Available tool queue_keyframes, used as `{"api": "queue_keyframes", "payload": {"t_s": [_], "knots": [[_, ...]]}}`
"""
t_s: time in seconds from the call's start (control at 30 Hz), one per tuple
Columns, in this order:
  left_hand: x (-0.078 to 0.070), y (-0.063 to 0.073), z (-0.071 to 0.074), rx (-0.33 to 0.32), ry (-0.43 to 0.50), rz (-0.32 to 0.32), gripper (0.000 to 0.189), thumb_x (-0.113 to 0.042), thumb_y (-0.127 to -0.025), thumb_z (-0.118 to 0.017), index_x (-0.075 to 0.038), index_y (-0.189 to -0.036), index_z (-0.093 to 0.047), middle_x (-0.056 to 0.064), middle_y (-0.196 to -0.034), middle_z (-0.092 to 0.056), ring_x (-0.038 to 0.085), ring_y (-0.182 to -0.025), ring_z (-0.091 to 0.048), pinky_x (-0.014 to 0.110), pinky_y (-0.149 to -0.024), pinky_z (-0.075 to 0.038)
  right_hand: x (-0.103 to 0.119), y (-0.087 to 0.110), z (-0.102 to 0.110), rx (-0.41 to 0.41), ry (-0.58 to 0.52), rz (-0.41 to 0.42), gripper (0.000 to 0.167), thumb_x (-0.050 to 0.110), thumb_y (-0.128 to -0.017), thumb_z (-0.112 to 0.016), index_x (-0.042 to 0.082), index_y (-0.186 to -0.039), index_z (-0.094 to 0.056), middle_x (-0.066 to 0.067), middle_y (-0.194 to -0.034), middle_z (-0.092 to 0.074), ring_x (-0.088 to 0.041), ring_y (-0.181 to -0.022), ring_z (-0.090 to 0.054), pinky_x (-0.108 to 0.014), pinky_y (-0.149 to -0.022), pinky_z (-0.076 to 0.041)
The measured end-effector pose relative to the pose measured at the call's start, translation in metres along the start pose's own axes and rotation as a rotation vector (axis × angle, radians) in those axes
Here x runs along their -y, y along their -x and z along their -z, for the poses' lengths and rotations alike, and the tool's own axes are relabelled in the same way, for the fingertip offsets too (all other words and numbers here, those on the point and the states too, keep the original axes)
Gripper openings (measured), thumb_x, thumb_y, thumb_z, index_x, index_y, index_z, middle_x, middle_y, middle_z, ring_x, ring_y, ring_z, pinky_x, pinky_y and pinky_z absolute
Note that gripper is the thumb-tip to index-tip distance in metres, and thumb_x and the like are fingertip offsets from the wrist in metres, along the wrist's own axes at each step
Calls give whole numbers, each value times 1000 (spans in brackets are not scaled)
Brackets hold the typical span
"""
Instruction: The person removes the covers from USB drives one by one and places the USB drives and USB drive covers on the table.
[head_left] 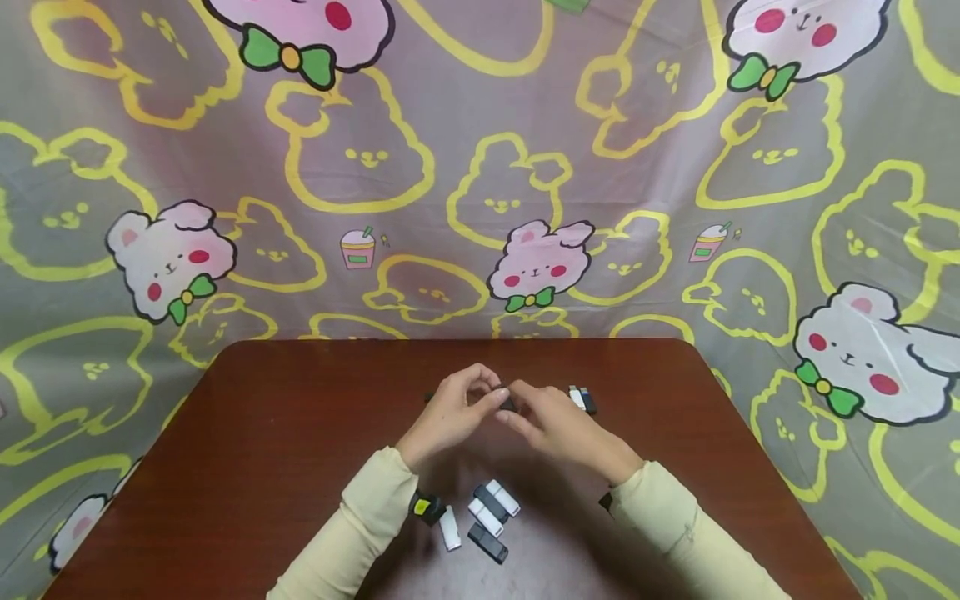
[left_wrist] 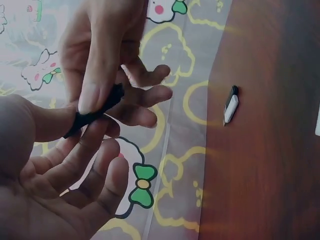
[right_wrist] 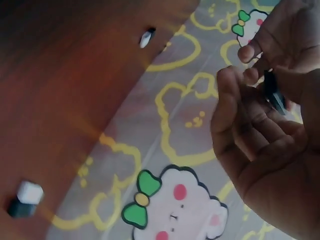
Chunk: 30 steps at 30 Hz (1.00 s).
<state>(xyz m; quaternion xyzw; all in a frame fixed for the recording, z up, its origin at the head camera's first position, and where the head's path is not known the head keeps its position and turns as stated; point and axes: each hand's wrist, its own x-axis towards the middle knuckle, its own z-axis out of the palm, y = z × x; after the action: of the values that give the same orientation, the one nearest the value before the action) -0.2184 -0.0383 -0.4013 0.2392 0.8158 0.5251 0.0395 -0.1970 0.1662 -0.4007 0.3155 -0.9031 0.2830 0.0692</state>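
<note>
Both hands meet over the far middle of the table around a small black USB flash drive (head_left: 510, 405). My left hand (head_left: 457, 412) pinches one end of it between thumb and fingers. From the other side, my right hand (head_left: 555, 421) grips it too, its thumb lying along the black body (left_wrist: 100, 111) in the left wrist view. The drive is held up, tilted, with its middle partly covered by fingertips. In the right wrist view only a dark sliver of the drive (right_wrist: 274, 94) shows between the hands.
Nearer on the brown table (head_left: 300, 467) lie several white and black flash drives (head_left: 491, 502), with a white one (head_left: 449, 528) and a black one (head_left: 487, 543) beside them. A white and black pair (head_left: 581, 399) lies beyond the right hand. A patterned cloth (head_left: 420, 183) hangs behind.
</note>
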Motion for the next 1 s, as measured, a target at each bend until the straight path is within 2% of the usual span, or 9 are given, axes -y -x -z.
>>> {"api": "queue_keyframes", "payload": {"t_s": [0.1, 0.2, 0.27, 0.43, 0.57, 0.67, 0.77, 1.0], "knots": [[0, 1, -2, 30, -8, -16, 16, -29, -99, -66, -15, -107, -64, 1, -99, -69, 16, -92, -64, 32, -83, -53, -1, 1, -1, 39, -146, -39, 14, 19, -100, -65, 11, -111, -61, 1, -75, -63, -1, -61, -52, -20, -56, -48], [-1, 2, -2, 54, -49, -26, 17, -31, -99, -67, -17, -108, -65, -2, -97, -69, 14, -86, -62, 28, -76, -53, -1, 2, 2, 69, -211, -57, 11, 13, -100, -64, 10, -110, -62, -3, -80, -66, -4, -65, -55, -22, -58, -51], [-3, 3, -2, 67, -79, -38, 18, -32, -98, -68, -18, -108, -66, -3, -94, -68, 13, -83, -62, 27, -73, -53, 1, 2, 3, 95, -214, -62, 9, 13, -101, -62, 10, -109, -63, -6, -81, -66, -7, -68, -57, -22, -61, -51], [-6, 4, 2, 85, -119, -77, 15, -32, -98, -68, -19, -106, -69, -5, -89, -68, 12, -80, -60, 26, -69, -52, 2, 3, 6, 155, -234, -42, 15, 17, -104, -58, 12, -117, -63, -6, -86, -65, -9, -74, -59, -23, -67, -51], [-6, 3, 4, 90, -108, -101, 6, -26, -97, -69, -21, -101, -71, -5, -86, -69, 14, -76, -61, 26, -65, -51, 2, 3, 5, 148, -266, -4, 15, 18, -104, -57, 16, -116, -65, 1, -77, -56, -4, -66, -51, -21, -62, -47], [-6, 2, 5, 109, -76, -96, 3, -23, -98, -68, -22, -98, -71, -4, -86, -70, 20, -75, -64, 28, -64, -52, 0, 3, 6, 132, -281, 34, 13, 15, -104, -57, 14, -112, -67, 5, -72, -49, -2, -60, -45, -21, -57, -43], [-6, 1, 6, 116, -54, -84, 4, -22, -98, -68, -22, -99, -72, -2, -87, -71, 24, -76, -67, 29, -65, -53, -1, 3, 7, 137, -285, 45, 15, 16, -104, -56, 11, -113, -68, 7, -73, -50, -1, -61, -46, -20, -58, -44], [-6, 0, 7, 94, -70, -81, 4, -22, -97, -69, -21, -99, -73, -2, -88, -73, 18, -71, -67, 29, -64, -54, -3, 2, 11, 157, -295, 22, 15, 20, -106, -54, 17, -112, -68, 8, -72, -49, -1, -61, -45, -21, -58, -44]]}}
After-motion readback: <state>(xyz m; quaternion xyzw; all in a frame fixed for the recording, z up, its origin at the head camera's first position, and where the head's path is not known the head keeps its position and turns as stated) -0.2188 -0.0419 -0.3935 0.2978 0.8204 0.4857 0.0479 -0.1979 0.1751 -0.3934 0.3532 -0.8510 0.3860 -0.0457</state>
